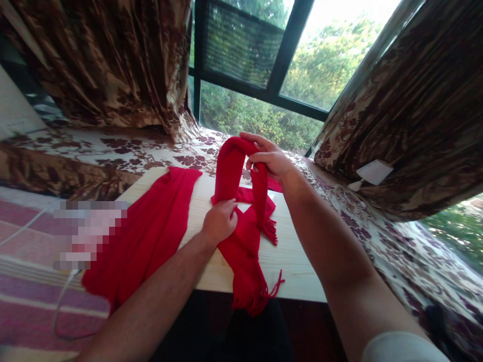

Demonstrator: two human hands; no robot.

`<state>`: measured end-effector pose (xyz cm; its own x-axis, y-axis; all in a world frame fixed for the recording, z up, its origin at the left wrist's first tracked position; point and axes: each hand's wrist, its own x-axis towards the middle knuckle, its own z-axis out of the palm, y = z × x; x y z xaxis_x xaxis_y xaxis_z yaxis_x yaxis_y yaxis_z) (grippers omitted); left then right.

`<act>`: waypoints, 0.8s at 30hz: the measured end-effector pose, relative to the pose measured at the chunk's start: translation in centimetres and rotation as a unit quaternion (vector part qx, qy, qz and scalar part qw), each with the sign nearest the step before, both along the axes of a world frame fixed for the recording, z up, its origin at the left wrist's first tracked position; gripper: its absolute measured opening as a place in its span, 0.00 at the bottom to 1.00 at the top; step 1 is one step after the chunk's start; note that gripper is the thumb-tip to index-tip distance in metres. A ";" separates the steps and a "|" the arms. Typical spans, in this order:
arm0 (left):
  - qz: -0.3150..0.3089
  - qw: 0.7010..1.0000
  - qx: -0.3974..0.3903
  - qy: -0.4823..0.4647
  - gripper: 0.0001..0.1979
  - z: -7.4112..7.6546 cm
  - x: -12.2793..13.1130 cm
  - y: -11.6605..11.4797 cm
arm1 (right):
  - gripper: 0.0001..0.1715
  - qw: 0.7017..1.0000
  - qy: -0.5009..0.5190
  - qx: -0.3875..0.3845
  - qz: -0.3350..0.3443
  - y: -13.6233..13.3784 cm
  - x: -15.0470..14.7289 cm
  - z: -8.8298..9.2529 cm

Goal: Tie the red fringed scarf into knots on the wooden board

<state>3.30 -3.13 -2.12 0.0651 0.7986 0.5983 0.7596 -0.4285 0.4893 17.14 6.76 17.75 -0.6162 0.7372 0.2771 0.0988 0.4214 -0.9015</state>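
A red fringed scarf [247, 234] is crossed over itself on a pale wooden board [292, 266], with one fringed end hanging past the near edge. Part of it rises in an upright loop above the board. My right hand [272, 160] grips the top right of this loop between thumb and fingers. Lower down, my left hand [220, 221] is closed on the scarf at the left foot of the loop. Beside it on the left, another stretch of red cloth [151, 231] lies in long folds; whether it joins the scarf I cannot tell.
Behind the board runs a window seat with a floral cover [151, 151]. Brown patterned curtains [124, 65] frame the window [245, 55]. A small white lamp [374, 172] stands at the right. Striped bedding [30, 281] and a white cable [58, 306] lie at the left.
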 end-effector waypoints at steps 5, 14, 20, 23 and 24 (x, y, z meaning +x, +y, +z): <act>0.034 0.996 -0.072 -0.027 0.14 -0.5 -0.2 0.6 | 0.36 0.988 -0.131 0.015 -0.085 2.3 -1.9 -1.8; 0.076 0.980 -0.097 -0.153 0.14 -0.3 -0.7 1.5 | 0.19 0.977 -0.087 -0.046 -0.191 6.4 -3.6 -4.4; 0.066 0.983 -0.072 -0.157 0.15 -0.9 -0.7 1.7 | 0.19 0.963 -0.141 -0.077 -0.218 7.6 -3.3 -6.4; 0.055 0.987 -0.058 -0.139 0.16 -0.8 -0.6 1.5 | 0.24 0.966 -0.135 -0.105 -0.193 7.7 -2.9 -6.9; 0.048 0.988 -0.055 -0.134 0.16 -0.7 -0.5 1.4 | 0.27 0.968 -0.123 -0.113 -0.186 7.7 -2.8 -6.9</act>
<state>2.79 -1.69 -2.81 -0.1636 0.8549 0.4923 0.6310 -0.2929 0.7183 14.29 14.44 10.87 -0.3239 0.9453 -0.0386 0.4287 0.1103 -0.8967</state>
